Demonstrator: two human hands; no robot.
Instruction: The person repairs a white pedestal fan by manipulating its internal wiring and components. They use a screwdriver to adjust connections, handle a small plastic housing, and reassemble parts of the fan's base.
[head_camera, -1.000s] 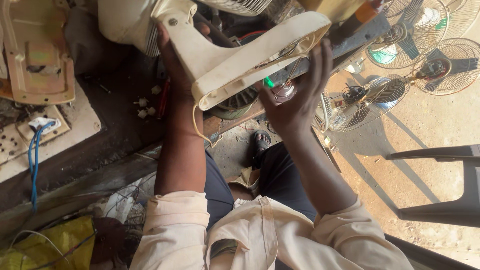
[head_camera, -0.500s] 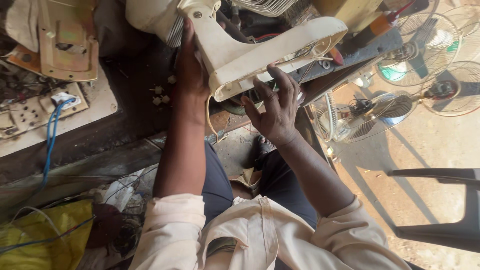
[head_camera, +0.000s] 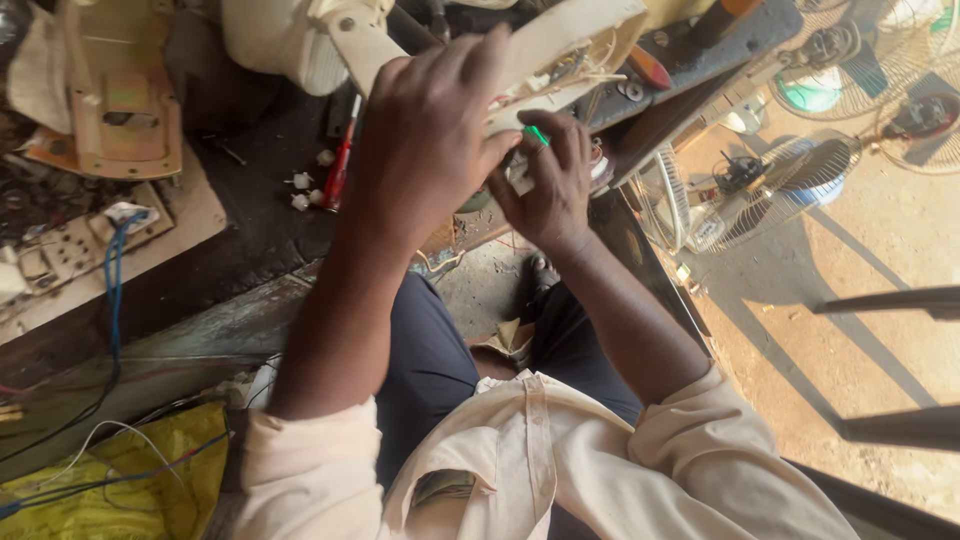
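Observation:
A cream plastic fan housing (head_camera: 560, 50) with its wiring exposed is held above a dark workbench (head_camera: 250, 250). My left hand (head_camera: 430, 130) grips it from above, fingers wrapped over the edge. My right hand (head_camera: 550, 185) is curled just beneath the housing, closed around a small green-handled tool (head_camera: 537, 134) whose tip points into the open underside. The tool's tip is hidden by my fingers and the housing. Both my arms are bare below rolled cream sleeves.
A red screwdriver (head_camera: 340, 165) and small white knobs (head_camera: 300, 188) lie on the bench. Another cream housing part (head_camera: 110, 100) and a switch board with a blue wire (head_camera: 80, 245) sit left. A yellow bag (head_camera: 110, 480) lies bottom left. Caged fans (head_camera: 745, 190) stand on sandy ground right.
My left hand has slid up over the housing's edge. My right hand went from open fingers under the housing to a closed grip on the green tool.

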